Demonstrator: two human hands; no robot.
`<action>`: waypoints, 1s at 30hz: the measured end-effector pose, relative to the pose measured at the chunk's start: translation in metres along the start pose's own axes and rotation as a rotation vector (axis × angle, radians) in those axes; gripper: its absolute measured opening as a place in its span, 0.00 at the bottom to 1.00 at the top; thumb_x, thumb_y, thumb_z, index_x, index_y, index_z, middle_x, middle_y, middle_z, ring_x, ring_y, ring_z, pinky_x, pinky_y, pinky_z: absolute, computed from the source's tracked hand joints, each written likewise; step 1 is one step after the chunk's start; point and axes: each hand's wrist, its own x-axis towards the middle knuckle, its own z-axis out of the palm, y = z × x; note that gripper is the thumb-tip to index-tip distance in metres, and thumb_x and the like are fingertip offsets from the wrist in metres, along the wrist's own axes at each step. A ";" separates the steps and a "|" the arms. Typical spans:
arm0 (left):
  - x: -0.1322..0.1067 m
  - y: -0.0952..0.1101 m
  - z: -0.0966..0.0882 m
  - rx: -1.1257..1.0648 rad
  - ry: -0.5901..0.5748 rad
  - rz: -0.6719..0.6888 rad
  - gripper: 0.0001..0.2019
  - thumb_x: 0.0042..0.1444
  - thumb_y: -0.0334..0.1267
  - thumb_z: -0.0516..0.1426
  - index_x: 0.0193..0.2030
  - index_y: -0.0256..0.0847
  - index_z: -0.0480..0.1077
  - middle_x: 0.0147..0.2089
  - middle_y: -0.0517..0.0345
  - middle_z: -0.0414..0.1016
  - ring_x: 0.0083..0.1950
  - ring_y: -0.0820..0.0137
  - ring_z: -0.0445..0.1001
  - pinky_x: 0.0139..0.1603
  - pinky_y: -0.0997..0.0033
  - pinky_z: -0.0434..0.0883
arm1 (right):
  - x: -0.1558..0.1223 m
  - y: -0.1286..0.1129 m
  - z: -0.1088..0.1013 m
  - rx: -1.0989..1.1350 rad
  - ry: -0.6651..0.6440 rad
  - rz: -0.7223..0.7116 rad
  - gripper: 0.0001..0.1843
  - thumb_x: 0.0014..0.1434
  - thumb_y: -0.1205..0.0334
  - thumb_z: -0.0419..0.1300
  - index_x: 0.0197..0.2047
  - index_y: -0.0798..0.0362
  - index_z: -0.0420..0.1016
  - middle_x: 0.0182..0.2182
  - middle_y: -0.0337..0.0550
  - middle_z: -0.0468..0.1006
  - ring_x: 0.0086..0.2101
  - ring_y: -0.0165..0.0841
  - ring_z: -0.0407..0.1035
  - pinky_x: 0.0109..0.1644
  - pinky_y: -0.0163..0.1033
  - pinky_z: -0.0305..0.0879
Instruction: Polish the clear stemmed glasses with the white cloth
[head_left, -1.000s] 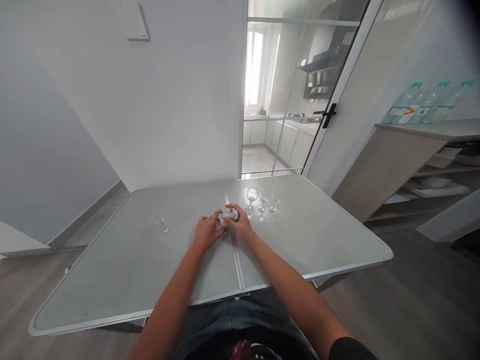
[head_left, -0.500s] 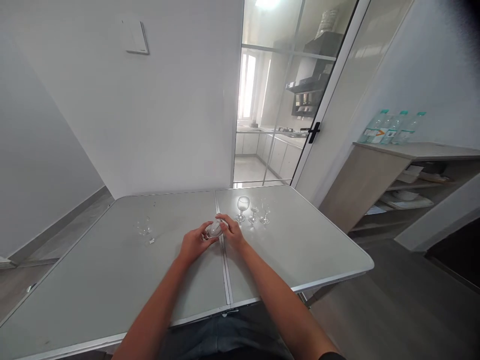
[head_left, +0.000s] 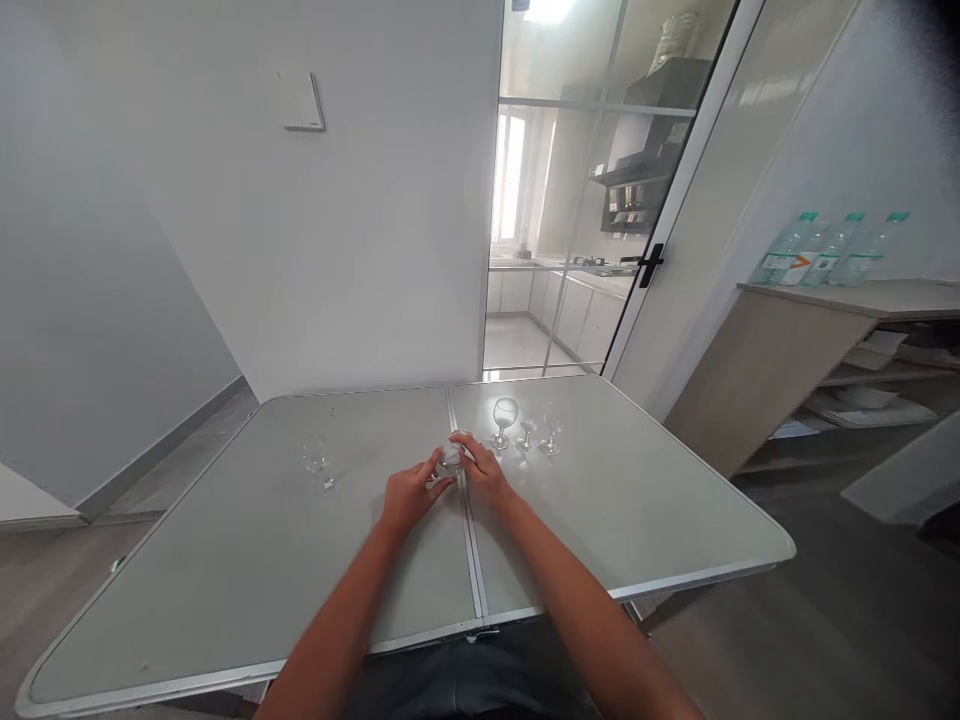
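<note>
Over the table seam (head_left: 473, 560), the left hand (head_left: 407, 497) closes its fingers around a clear drinking glass (head_left: 450, 460) from eight o'clock, the right hand (head_left: 486, 473) from four, apparently for opposed support. Three stemmed glasses (head_left: 505, 412) stand at two o'clock, presumably set clear of handling.

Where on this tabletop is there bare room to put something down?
Bare-looking room: the table right of the right forearm, out to the right edge; also left of the left forearm, nearer than the far-left glassware. Crowded: the middle, where the left hand and right hand hold a clear glass, with three stemmed glasses beyond, rightward.
</note>
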 end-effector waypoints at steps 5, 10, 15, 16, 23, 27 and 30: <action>-0.002 -0.005 0.008 -0.035 -0.015 0.036 0.29 0.58 0.55 0.64 0.64 0.49 0.72 0.37 0.56 0.83 0.32 0.69 0.80 0.32 0.75 0.65 | 0.001 0.001 -0.007 0.111 -0.060 0.113 0.18 0.69 0.48 0.51 0.50 0.46 0.77 0.42 0.43 0.78 0.39 0.37 0.70 0.49 0.45 0.66; -0.001 -0.008 0.010 -0.093 0.086 0.062 0.29 0.60 0.57 0.61 0.64 0.46 0.72 0.33 0.58 0.82 0.30 0.72 0.78 0.32 0.76 0.66 | -0.002 -0.006 -0.006 0.209 0.024 0.107 0.20 0.69 0.46 0.52 0.57 0.45 0.73 0.55 0.45 0.75 0.54 0.40 0.69 0.60 0.46 0.62; -0.003 -0.013 0.009 -0.050 0.163 0.121 0.28 0.61 0.56 0.60 0.64 0.45 0.72 0.32 0.57 0.82 0.28 0.73 0.77 0.31 0.76 0.65 | -0.004 -0.007 -0.001 0.101 -0.016 0.037 0.23 0.68 0.47 0.54 0.64 0.42 0.68 0.63 0.43 0.70 0.63 0.41 0.63 0.69 0.49 0.53; -0.004 -0.014 0.009 -0.042 0.149 0.142 0.28 0.62 0.56 0.60 0.64 0.46 0.71 0.33 0.57 0.82 0.28 0.72 0.77 0.31 0.76 0.65 | -0.004 -0.006 -0.002 0.073 -0.041 0.041 0.23 0.68 0.47 0.53 0.64 0.41 0.68 0.62 0.44 0.71 0.61 0.41 0.65 0.68 0.50 0.55; -0.006 -0.021 0.008 0.035 0.002 0.212 0.26 0.61 0.51 0.62 0.65 0.49 0.71 0.35 0.55 0.83 0.31 0.70 0.78 0.30 0.75 0.62 | -0.001 0.001 -0.008 0.004 -0.178 0.136 0.25 0.69 0.44 0.50 0.61 0.47 0.72 0.46 0.47 0.79 0.41 0.38 0.71 0.54 0.47 0.65; -0.002 -0.025 0.002 -0.009 -0.039 0.226 0.27 0.60 0.52 0.63 0.64 0.48 0.71 0.36 0.55 0.83 0.32 0.71 0.78 0.31 0.75 0.63 | 0.000 -0.003 -0.012 0.192 -0.228 0.226 0.26 0.69 0.42 0.51 0.60 0.46 0.73 0.43 0.44 0.77 0.40 0.36 0.69 0.48 0.42 0.67; 0.001 -0.028 -0.002 -0.073 -0.031 0.218 0.28 0.59 0.52 0.63 0.64 0.47 0.71 0.37 0.56 0.83 0.32 0.72 0.79 0.34 0.75 0.66 | -0.002 -0.008 -0.013 0.231 -0.219 0.234 0.28 0.69 0.41 0.50 0.66 0.43 0.67 0.45 0.43 0.76 0.43 0.37 0.70 0.50 0.43 0.67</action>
